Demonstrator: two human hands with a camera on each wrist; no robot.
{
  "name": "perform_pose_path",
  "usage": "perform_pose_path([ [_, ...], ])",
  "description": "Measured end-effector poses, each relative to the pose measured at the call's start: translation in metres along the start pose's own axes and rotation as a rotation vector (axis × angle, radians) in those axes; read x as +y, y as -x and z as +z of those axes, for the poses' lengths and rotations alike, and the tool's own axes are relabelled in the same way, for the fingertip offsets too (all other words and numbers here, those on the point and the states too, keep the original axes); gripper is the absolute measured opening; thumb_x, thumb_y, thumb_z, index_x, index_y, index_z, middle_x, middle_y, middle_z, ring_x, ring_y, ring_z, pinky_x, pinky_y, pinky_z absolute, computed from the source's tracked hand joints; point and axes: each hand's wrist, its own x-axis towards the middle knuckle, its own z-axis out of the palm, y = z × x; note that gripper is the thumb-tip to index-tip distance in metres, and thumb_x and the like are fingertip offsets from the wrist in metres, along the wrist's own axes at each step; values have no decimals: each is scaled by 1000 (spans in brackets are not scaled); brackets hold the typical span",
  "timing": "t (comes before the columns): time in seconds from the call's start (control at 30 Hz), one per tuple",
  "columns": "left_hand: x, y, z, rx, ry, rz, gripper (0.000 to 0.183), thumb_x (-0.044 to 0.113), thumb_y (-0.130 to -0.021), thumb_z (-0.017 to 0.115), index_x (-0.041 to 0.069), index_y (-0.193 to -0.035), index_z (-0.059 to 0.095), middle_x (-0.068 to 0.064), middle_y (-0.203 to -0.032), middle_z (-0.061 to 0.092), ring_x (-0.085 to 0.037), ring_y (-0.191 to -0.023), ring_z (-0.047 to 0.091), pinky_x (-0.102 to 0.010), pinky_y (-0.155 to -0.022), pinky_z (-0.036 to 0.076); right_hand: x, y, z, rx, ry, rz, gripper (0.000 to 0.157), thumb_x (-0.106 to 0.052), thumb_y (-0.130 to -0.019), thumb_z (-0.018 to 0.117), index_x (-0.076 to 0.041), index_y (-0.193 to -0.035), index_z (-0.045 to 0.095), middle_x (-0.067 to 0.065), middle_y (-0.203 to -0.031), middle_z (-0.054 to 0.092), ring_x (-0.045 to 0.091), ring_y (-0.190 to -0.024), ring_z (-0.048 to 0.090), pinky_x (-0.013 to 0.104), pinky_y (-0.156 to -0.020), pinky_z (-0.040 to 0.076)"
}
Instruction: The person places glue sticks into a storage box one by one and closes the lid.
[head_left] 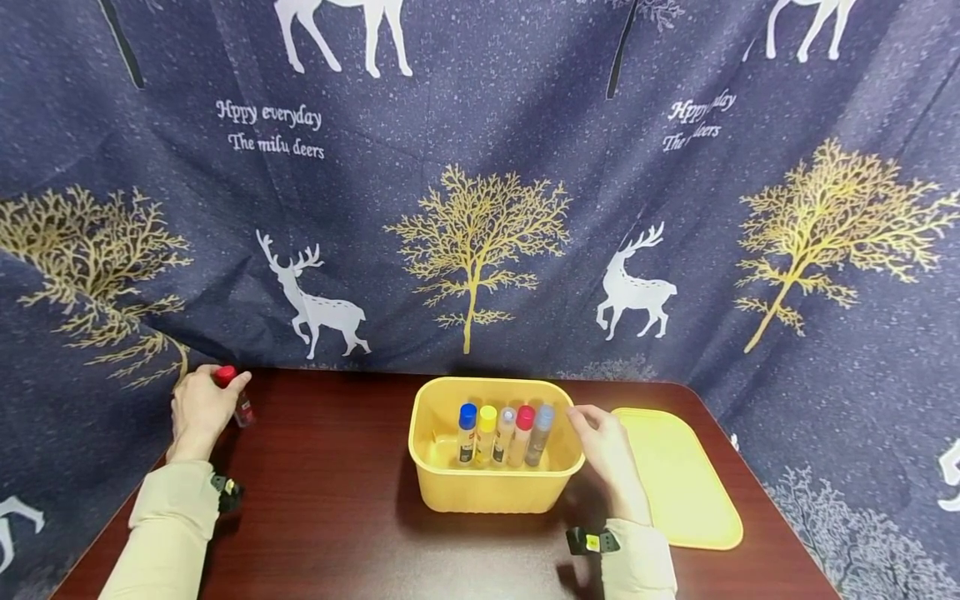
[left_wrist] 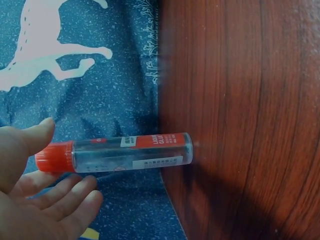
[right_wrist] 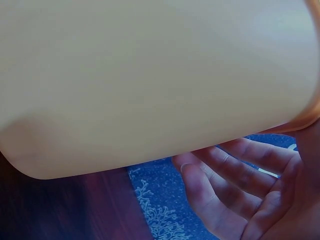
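A clear liquid glue bottle with a red cap and red label stands on the table at the far left. My left hand is round its red cap, with the thumb on one side, extended past the cap, and the index finger on the other. The other fingers are loosely bent beside the bottle. At the right end of the yellow box, my right hand has its fingertips close to the rim. Its thumb and fingers are loosely bent, partly behind the box wall in the right wrist view.
Inside the box, several bottles stand in a row, with blue, yellow, pale, red and grey-blue caps. A yellow lid lies to the right. A dark printed curtain hangs behind the brown table.
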Motion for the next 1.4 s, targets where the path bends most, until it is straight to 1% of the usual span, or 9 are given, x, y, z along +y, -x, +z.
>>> perform_pose_path([
  [0.17, -2, -1, 1, -1, 3, -2, 54, 35, -94, 65, -12, -120, 55, -37, -117, 55, -59, -106, 47, -64, -89, 37, -1, 0, 0, 2, 10, -12, 34, -32, -99, 56, -3, -111, 70, 12, -101, 71, 26, -91, 67, 42, -83, 52],
  [0.3, -3, -1, -1, -10, -10, 5, 52, 33, -95, 64, -12, -119, 55, -38, -116, 54, -60, -105, 47, -64, -88, 37, -1, 1, 0, -1, 2, -5, 35, -33, -99, 56, -3, -111, 70, 12, -100, 72, 26, -91, 67, 41, -82, 53],
  [0.63, 0, 2, -4, -30, -27, 27, 48, 34, -96, 62, -9, -116, 58, -36, -115, 57, -60, -102, 49, -63, -84, 38, 0, 0, -1, 6, 36, -16, 35, -34, -99, 56, -5, -112, 70, 11, -103, 71, 27, -95, 66, 46, -87, 51],
  [0.73, 0, 2, -5, -30, -34, 42, 47, 34, -96, 63, -9, -115, 59, -36, -114, 57, -61, -101, 49, -63, -83, 38, -1, 1, -1, 2, 35, -18, 35, -34, -99, 56, -5, -112, 70, 11, -103, 71, 26, -95, 66, 45, -87, 51],
  [0.87, 4, 3, -6, -18, -39, 83, 46, 33, -95, 64, -9, -112, 61, -36, -112, 58, -60, -100, 50, -63, -81, 39, 0, 1, -1, -3, 22, -8, 35, -34, -99, 56, -6, -113, 70, 10, -103, 71, 25, -94, 66, 44, -86, 51],
  [1.03, 15, 4, -8, 25, -32, 164, 43, 30, -93, 68, -9, -109, 63, -34, -104, 62, -57, -95, 53, -62, -78, 40, 0, -1, 0, -2, 24, -7, 35, -35, -99, 56, -5, -113, 70, 11, -103, 71, 26, -94, 66, 44, -86, 51],
  [1.13, 26, 6, -11, 37, -26, 213, 42, 29, -92, 69, -9, -107, 63, -34, -100, 62, -56, -93, 55, -62, -76, 40, 0, -1, 0, -1, 27, -11, 36, -34, -99, 56, -4, -113, 70, 12, -103, 71, 26, -95, 66, 45, -86, 51],
  [1.27, 44, 9, -16, 39, -11, 277, 40, 31, -91, 69, -7, -104, 65, -31, -96, 63, -53, -90, 57, -60, -72, 40, 1, -2, 0, -1, 31, -19, 36, -34, -100, 56, -3, -113, 70, 13, -104, 71, 27, -96, 66, 45, -87, 50],
  [1.4, 66, 16, -20, 43, 12, 355, 39, 31, -89, 72, -5, -102, 67, -27, -91, 63, -48, -84, 58, -58, -68, 41, 0, -1, 0, 1, 40, -15, 37, -34, -100, 56, -3, -113, 69, 13, -105, 71, 28, -96, 66, 46, -87, 51],
])
